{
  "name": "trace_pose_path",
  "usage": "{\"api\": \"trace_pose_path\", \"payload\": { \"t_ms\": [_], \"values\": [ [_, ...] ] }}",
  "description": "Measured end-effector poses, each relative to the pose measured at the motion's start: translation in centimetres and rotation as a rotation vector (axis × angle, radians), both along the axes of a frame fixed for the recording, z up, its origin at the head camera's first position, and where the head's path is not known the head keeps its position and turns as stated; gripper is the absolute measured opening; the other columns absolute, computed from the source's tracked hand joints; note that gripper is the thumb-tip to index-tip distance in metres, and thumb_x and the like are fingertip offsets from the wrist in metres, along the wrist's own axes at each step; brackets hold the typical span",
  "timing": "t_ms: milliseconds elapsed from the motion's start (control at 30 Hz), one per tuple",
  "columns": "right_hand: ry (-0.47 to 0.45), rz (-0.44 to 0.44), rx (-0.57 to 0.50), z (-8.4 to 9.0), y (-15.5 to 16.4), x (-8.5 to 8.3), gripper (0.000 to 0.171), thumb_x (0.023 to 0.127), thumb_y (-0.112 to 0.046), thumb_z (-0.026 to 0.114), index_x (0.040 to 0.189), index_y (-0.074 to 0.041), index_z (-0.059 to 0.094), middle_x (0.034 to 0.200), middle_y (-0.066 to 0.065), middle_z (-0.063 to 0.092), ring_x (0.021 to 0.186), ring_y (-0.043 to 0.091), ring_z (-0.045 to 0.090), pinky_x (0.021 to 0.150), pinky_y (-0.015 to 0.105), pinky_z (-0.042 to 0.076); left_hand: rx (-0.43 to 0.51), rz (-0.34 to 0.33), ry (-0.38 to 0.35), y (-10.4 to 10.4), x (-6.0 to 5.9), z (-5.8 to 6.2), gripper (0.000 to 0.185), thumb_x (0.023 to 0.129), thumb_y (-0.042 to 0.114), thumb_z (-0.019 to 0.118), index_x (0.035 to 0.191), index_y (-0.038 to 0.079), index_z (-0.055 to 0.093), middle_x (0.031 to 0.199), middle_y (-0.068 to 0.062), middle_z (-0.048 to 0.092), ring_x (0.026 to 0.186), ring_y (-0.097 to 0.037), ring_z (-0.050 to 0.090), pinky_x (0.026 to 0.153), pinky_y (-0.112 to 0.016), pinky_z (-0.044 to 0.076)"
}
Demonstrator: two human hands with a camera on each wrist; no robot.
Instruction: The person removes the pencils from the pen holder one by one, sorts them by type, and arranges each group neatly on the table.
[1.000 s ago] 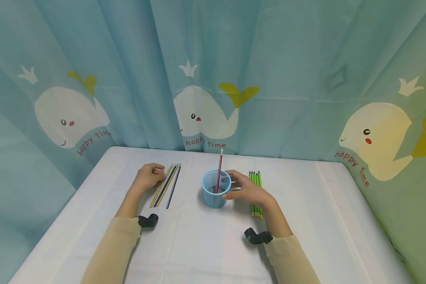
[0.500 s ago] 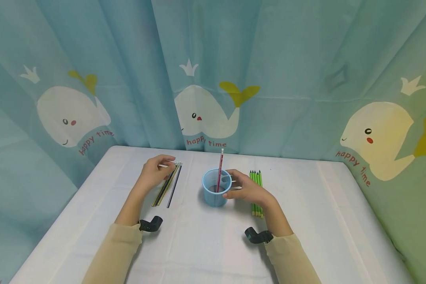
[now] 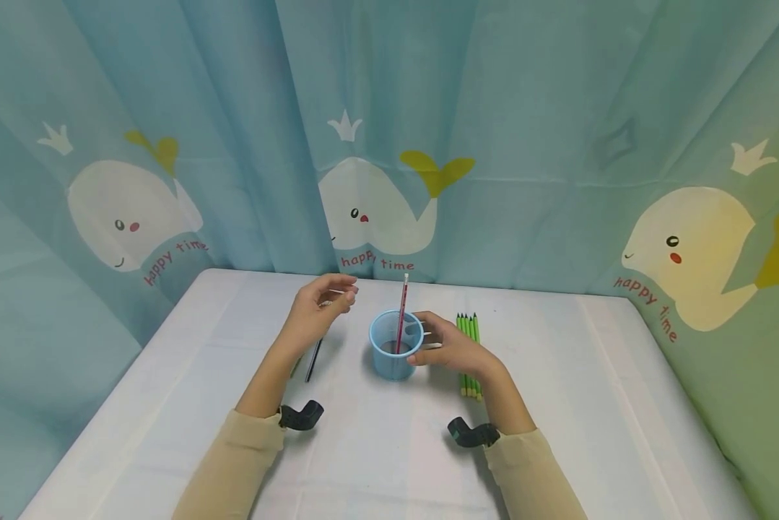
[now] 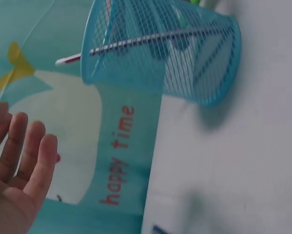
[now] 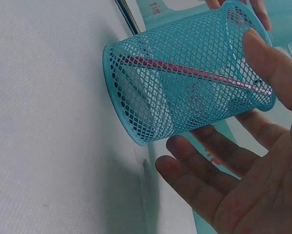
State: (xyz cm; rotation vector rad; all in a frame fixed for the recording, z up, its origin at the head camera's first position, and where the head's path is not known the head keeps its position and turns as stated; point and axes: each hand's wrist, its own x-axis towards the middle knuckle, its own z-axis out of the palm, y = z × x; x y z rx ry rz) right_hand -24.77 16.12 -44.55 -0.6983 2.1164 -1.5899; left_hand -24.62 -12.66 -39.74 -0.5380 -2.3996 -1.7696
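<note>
1. A person sits at a white table in front of a blue whale-print curtain.
2. A blue mesh cup stands upright at the table's middle, with a red pencil leaning inside it.
3. The right hand rests against the cup's right side, thumb on the rim and fingers loosely curved around the wall.
4. The left hand is raised just left of the cup, pinching a thin pencil between thumb and fingertips.
5. Dark pencils lie on the table under the left wrist.
6. Green pencils lie in a row just right of the cup, partly under the right hand.
</note>
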Motion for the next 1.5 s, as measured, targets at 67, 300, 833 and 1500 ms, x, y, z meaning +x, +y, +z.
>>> {"api": "trace_pose_path", "payload": {
  "t_ms": [67,300,833,1500],
  "values": [
    [0.000,-0.004,0.007,0.0,0.0,0.0,0.068,0.084,-0.014,0.079,0.143,-0.011,0.046,0.138,0.015,0.056,0.129,0.036,0.052,0.108,0.055,0.044,0.072,-0.034,-0.021,0.6,-0.4,-0.1,0.031,0.102,0.018,0.058,0.128,0.003,0.060,0.120,-0.019,0.065,0.104,-0.036,0.067,0.086,-0.031,0.060],
    [-0.009,-0.010,0.017,0.0,0.0,0.0,0.069,0.083,-0.016,0.080,0.143,-0.011,0.046,0.137,0.013,0.057,0.129,0.036,0.052,0.108,0.054,0.045,0.263,-0.071,-0.194,2.7,-1.7,-0.9,0.036,0.105,0.027,0.052,0.133,0.004,0.056,0.122,-0.018,0.064,0.113,-0.038,0.064,0.095,-0.036,0.057],
    [0.009,-0.006,0.017,-0.1,-0.2,0.1,0.070,0.083,-0.017,0.079,0.144,-0.011,0.045,0.137,0.011,0.057,0.128,0.035,0.053,0.108,0.055,0.044,0.137,-0.150,-0.228,6.1,-2.7,-2.1,0.034,0.108,0.017,0.044,0.134,0.002,0.057,0.128,-0.019,0.065,0.117,-0.031,0.064,0.104,-0.042,0.051],
    [0.008,-0.008,0.025,0.0,-0.1,0.0,0.072,0.085,-0.019,0.079,0.146,-0.007,0.043,0.140,0.017,0.055,0.129,0.035,0.052,0.108,0.056,0.044,0.064,-0.074,-0.066,5.5,-0.6,-1.4,0.033,0.097,0.017,0.067,0.128,0.007,0.063,0.113,-0.011,0.071,0.107,-0.023,0.066,0.095,-0.036,0.055]
  ]
}}
